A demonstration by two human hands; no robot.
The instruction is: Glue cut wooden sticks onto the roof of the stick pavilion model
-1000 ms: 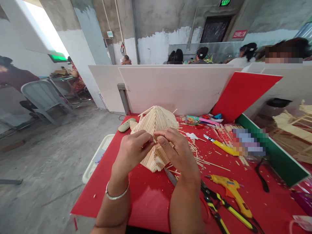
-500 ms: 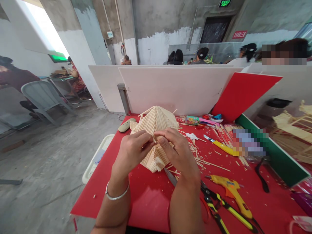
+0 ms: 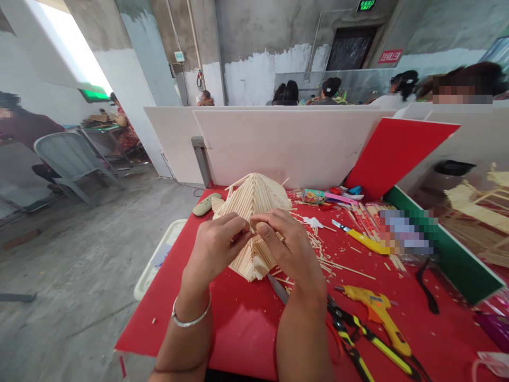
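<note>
A peaked model (image 3: pixel 259 195) built of pale wooden sticks laid side by side stands on the red tabletop (image 3: pixel 238 331). Both of my hands meet over its middle ridge. My left hand (image 3: pixel 217 241), with a silver bangle on the wrist, has thumb and index finger pinched together. Opposite it, my right hand (image 3: pixel 288 241) is closed in a pinch too, its fingertips almost touching the left ones. Whatever small piece lies between the fingertips is too hidden to name. Behind my hands, part of the model's centre is covered.
Right of the model lie loose sticks (image 3: pixel 342 267), a yellow utility knife (image 3: pixel 363 240), a yellow glue gun (image 3: pixel 377 310) and black-and-yellow pliers (image 3: pixel 350 334). A green board (image 3: pixel 445 246) edges the right side; white panels (image 3: pixel 286 146) stand behind. Other people sit beyond.
</note>
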